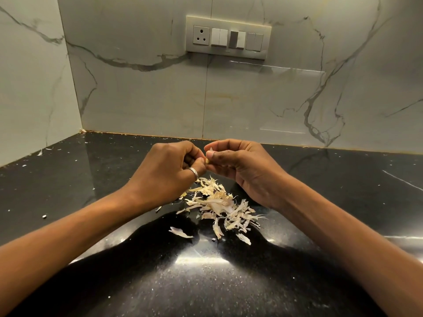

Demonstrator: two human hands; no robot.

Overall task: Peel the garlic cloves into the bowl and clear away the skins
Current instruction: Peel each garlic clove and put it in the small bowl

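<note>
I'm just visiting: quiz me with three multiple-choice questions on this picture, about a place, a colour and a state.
1. Where does the pile of garlic skins lie? A on the counter; B in a bowl; C on a plate.
2. What colour is the counter? A white; B black; C red.
3. What are the left hand and right hand doing? A resting flat; B pinching one garlic clove; C holding a knife.
Answers: 1A, skins lie loose on the counter; 2B, its surface is glossy black; 3B, both hands close on the clove.
</note>
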